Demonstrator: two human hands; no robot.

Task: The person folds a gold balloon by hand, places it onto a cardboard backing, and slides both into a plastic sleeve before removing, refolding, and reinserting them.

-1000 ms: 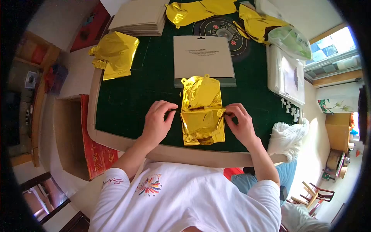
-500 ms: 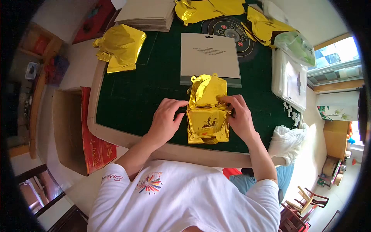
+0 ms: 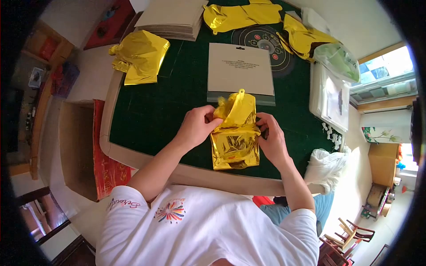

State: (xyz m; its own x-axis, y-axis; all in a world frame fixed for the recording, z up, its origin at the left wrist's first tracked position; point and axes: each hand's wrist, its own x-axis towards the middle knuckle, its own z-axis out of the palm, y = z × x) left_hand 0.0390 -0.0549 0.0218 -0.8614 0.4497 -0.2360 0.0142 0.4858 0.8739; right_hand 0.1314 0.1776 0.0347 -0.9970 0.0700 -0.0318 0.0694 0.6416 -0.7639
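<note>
Shiny, creased gold foil piece [image 3: 235, 148] lay on the dark green tabletop [image 3: 153, 122], on the wearer's side of the beige printed rectangular card [image 3: 239, 73]; grip of the left hand [image 3: 195, 126] was pinched on its upper left edge, while the right hand's [image 3: 273, 137] fingers met its right edge by the cross-crease, pinched or merely resting, could not tell. Judged risk: uneven pull might have skewed the crease or torn the thin foil. Long axis ran toward the card, slightly askew, small looped tab [image 3: 241, 91] at the card end.
</note>
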